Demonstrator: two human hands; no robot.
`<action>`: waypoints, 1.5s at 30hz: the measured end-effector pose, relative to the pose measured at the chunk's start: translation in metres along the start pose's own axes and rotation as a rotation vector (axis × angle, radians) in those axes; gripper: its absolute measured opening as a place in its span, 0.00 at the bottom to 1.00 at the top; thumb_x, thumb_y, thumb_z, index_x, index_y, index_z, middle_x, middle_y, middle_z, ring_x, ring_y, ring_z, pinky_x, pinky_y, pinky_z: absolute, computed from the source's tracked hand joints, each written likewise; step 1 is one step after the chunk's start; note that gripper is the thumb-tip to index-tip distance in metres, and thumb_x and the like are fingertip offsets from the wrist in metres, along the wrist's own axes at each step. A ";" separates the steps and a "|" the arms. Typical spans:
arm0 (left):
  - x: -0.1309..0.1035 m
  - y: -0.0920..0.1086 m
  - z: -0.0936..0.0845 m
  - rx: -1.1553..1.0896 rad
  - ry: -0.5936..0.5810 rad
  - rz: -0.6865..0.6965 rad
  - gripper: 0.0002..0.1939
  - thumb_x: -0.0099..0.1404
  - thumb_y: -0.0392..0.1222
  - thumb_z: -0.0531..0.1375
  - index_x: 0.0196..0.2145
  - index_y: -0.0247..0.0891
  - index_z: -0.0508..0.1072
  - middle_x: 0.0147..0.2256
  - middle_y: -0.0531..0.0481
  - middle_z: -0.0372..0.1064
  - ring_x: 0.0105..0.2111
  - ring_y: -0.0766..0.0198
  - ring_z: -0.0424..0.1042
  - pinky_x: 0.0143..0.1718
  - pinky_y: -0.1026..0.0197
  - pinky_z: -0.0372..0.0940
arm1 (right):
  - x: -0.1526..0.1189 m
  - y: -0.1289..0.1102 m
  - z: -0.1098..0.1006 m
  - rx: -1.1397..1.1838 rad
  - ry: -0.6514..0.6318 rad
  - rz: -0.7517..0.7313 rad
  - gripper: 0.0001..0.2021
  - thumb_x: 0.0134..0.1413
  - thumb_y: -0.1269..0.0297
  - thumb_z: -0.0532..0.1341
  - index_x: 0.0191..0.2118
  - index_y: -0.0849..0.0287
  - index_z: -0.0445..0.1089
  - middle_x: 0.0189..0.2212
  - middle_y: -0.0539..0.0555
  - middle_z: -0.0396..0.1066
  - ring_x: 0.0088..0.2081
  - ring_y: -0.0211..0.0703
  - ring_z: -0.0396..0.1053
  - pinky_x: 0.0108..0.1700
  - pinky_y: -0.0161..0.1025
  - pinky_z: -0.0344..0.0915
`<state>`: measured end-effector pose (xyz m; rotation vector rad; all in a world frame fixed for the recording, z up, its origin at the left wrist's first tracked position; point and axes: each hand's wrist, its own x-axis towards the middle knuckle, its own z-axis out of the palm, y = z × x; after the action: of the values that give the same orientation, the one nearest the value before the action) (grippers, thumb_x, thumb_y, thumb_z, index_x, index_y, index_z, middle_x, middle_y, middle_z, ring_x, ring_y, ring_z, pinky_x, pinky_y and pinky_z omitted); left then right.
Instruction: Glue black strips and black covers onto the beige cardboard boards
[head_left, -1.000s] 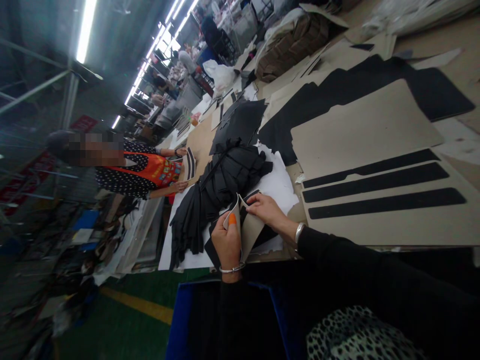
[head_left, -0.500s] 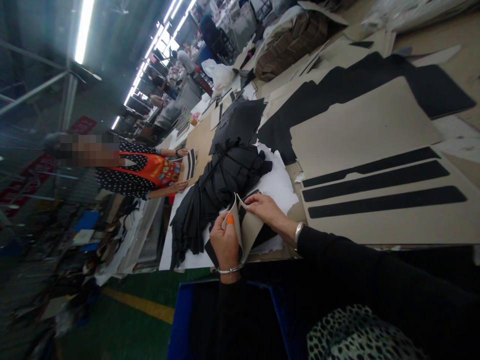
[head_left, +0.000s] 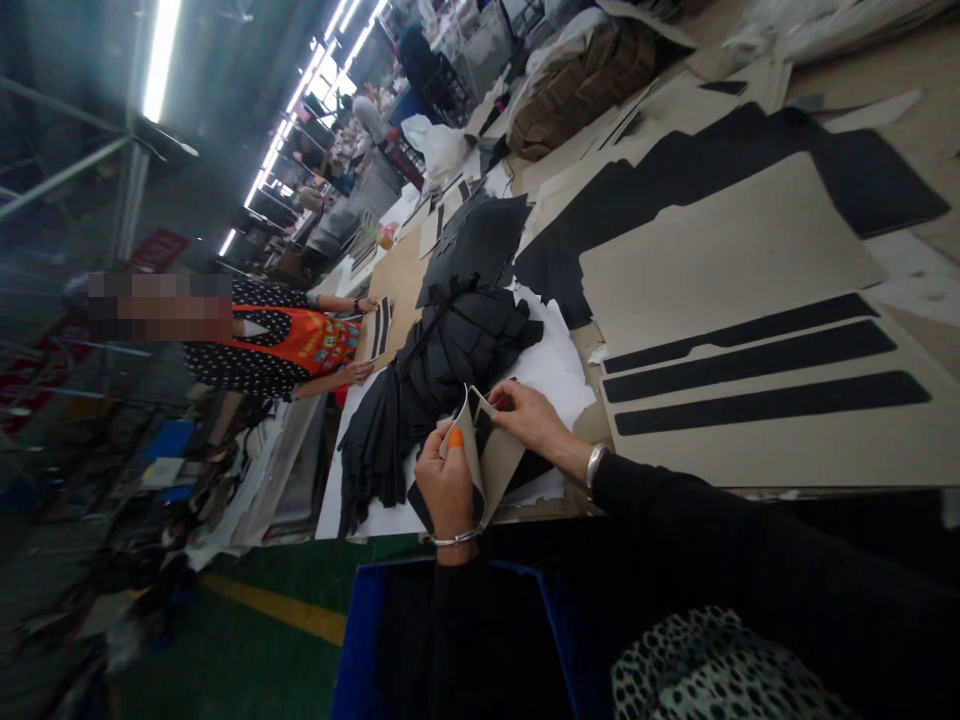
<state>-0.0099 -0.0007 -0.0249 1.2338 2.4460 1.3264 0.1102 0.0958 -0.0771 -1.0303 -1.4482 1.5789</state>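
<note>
through the head camera i have both hands in front of me, over the near edge of the cluttered surface (head_left: 405, 284). the left hand (head_left: 446, 490) grips a bent pale sheet (head_left: 499, 465), its fingers closed on one side and an orange cover (head_left: 456, 438) on the thumb. the right hand (head_left: 529, 415) pinches the other side near the top, fingers narrow on the edge. the sheet stands up between the two hands, its upper edges apart, with something dark showing in the gap; i cannot tell what that is.

just beyond the hands a heap of black strips (head_left: 442, 360) lies on white paper (head_left: 559, 365). to the right is a beige board (head_left: 787, 455) with three long dark bands (head_left: 772, 402) on it. below the hands i see a blue bin (head_left: 360, 640). across from me a co-worker (head_left: 300, 340) in an orange apron holds a card (head_left: 380, 328) with dark stripes.
</note>
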 end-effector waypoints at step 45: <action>-0.001 0.001 0.003 -0.006 -0.072 0.024 0.13 0.62 0.45 0.62 0.42 0.39 0.82 0.39 0.48 0.80 0.40 0.57 0.76 0.43 0.59 0.66 | 0.004 -0.003 0.011 -0.166 -0.002 -0.075 0.05 0.54 0.62 0.69 0.28 0.52 0.82 0.49 0.53 0.75 0.50 0.47 0.72 0.49 0.40 0.67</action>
<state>-0.0074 0.0014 -0.0265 1.2907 2.3837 1.2714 0.0988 0.0960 -0.0738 -1.0551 -1.6222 1.4260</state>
